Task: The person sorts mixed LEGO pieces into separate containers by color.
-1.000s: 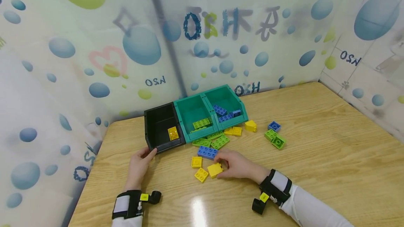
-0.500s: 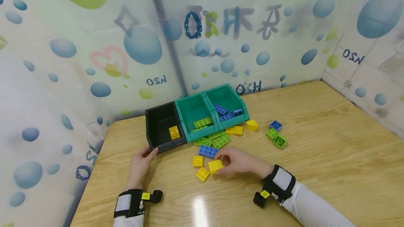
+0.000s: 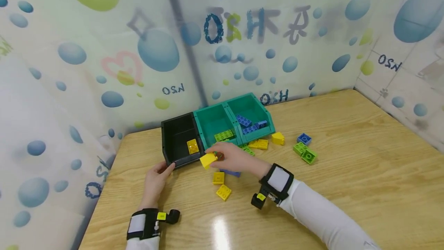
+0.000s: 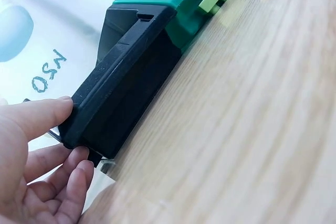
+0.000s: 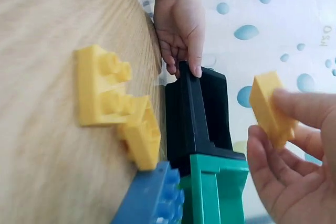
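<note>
My right hand (image 3: pixel 237 159) pinches a yellow toy brick (image 3: pixel 208 160) between thumb and fingers, held up just in front of the bins. In the right wrist view this brick (image 5: pixel 266 106) shows its smooth side. With my left hand (image 3: pixel 154 182) I grip the front left corner of the black bin (image 3: pixel 173 138), thumb on top and fingers below in the left wrist view. A yellow brick (image 3: pixel 192 146) lies inside that bin. On the table before the bins are two yellow bricks, one flat (image 3: pixel 218 178) and one studs up (image 3: pixel 223 192). My right hand partly covers a blue brick (image 3: pixel 232 173).
Two green bins (image 3: pixel 211 120) adjoin the black one, holding green bricks (image 3: pixel 223 135) and blue bricks (image 3: pixel 243 120). Yellow bricks (image 3: pixel 258 144) lie by their front edge. Farther right are green bricks (image 3: pixel 305 152) and a blue brick (image 3: pixel 304 139). A patterned curtain (image 3: pixel 243 65) stands behind.
My right hand has lifted the yellow brick off the table and carried it left and away from me, toward the black bin. My left hand keeps its hold on the bin corner.
</note>
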